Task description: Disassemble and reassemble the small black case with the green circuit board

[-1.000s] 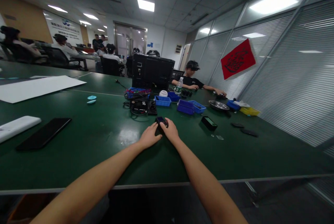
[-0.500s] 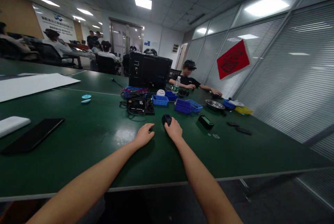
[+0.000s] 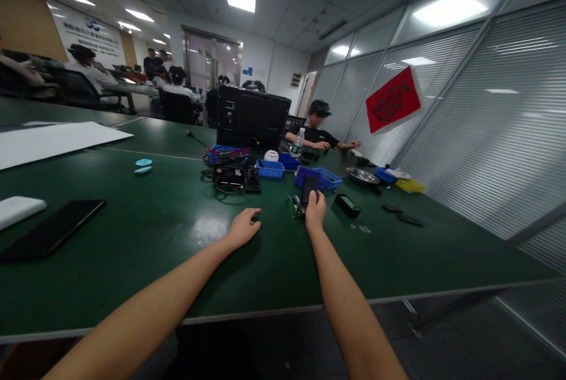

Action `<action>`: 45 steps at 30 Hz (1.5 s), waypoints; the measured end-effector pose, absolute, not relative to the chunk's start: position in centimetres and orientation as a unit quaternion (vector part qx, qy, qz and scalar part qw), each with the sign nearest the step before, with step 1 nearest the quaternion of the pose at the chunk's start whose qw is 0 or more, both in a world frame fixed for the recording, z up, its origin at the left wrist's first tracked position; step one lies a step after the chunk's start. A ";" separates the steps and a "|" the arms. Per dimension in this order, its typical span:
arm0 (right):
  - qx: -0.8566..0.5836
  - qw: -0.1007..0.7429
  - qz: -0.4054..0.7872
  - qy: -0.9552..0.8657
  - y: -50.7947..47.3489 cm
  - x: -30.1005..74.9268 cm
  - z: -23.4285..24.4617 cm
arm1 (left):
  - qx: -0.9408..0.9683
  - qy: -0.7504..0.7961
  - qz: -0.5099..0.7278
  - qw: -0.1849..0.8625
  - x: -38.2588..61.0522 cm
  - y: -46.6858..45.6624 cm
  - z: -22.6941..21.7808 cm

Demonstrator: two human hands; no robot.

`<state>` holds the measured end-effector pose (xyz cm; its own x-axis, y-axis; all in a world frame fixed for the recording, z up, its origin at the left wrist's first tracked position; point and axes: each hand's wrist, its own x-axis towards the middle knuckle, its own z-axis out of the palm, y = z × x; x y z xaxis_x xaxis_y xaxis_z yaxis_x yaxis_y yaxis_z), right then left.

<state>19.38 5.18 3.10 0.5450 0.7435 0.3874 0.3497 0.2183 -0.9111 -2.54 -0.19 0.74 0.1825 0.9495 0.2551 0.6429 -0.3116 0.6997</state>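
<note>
My right hand [image 3: 315, 213] grips a flat dark rectangular piece [image 3: 309, 186], thumb on its near end, in front of the blue bins. At its left side is a green circuit board [image 3: 293, 207]; whether it is joined to the dark piece I cannot tell. My left hand [image 3: 243, 228] rests on the green table, index finger stretched forward and thumb apart, holding nothing visible. To the right of my right hand lies a black case with a green inside [image 3: 347, 205]. Near that case are small clear bits [image 3: 364, 229] and flat black pieces [image 3: 409, 219].
A soldering station with cables [image 3: 230, 176], blue bins [image 3: 270, 169], a water bottle [image 3: 298, 143] and a monitor [image 3: 253, 115] stand ahead. A metal dish [image 3: 362, 176] lies right. A black slab [image 3: 55, 229] and white object [image 3: 20, 210] lie left. A co-worker [image 3: 319, 132] sits across.
My right hand has moved right and now holds the dark piece raised; a green circuit board has come into sight beside it. My left hand has stayed put. The co-worker's arm has shifted.
</note>
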 end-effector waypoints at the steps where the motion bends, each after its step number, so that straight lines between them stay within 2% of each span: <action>1: -0.580 0.652 0.206 -0.443 5.2 19.1 3.0 | 0.735 0.541 0.339 0.226 -2.6 -0.2 0.7; 4: -0.505 0.648 0.393 -0.413 5.0 18.0 3.1 | 0.731 0.546 0.339 0.231 -2.6 -0.1 0.7; 8: -0.468 0.480 0.617 -0.412 4.1 16.6 3.3 | 0.712 0.543 0.371 0.247 -2.5 0.1 0.5; 10: -0.484 0.398 0.661 -0.412 3.7 16.1 3.4 | 0.703 0.541 0.387 0.251 -2.5 0.2 0.5; 12: -0.495 0.352 0.685 -0.402 3.5 15.9 3.3 | 0.700 0.544 0.389 0.250 -2.5 0.2 0.5; 16: -0.483 0.337 0.708 -0.390 3.7 16.4 3.1 | 0.702 0.543 0.388 0.249 -2.5 0.3 0.3; 18: -0.515 0.337 0.674 -0.408 3.8 16.8 3.0 | 0.702 0.539 0.392 0.253 -2.5 0.4 0.2; 20: -0.581 0.324 0.583 -0.467 3.8 17.2 3.0 | 0.702 0.535 0.395 0.256 -2.5 0.6 0.0; 23: -0.673 0.275 0.348 -0.592 3.3 17.4 3.5 | 0.700 0.533 0.398 0.260 -2.5 0.7 -0.3; 26: -0.723 0.245 0.115 -0.635 2.6 16.9 4.3 | 0.700 0.531 0.399 0.263 -2.5 0.7 -0.3; 29: -0.696 0.233 0.003 -0.679 2.1 16.1 4.4 | 0.701 0.533 0.395 0.259 -2.6 0.6 -0.2; 33: -0.660 0.186 -0.029 -0.727 2.0 15.2 3.4 | 0.702 0.537 0.391 0.257 -2.6 0.5 -0.1; 36: -0.630 0.193 0.024 -0.752 2.3 15.4 3.1 | 0.699 0.540 0.398 0.249 -2.7 0.4 0.0; 41: -0.559 0.300 0.138 -0.761 3.2 17.1 4.1 | 0.714 0.545 0.400 0.181 -2.9 0.3 0.5; 43: -0.611 0.345 0.109 -0.704 3.5 18.1 4.6 | 0.725 0.543 0.383 0.182 -2.9 0.3 0.7; 45: -0.681 0.338 0.054 -0.648 3.7 19.0 4.9 | 0.733 0.542 0.361 0.197 -3.0 0.2 0.9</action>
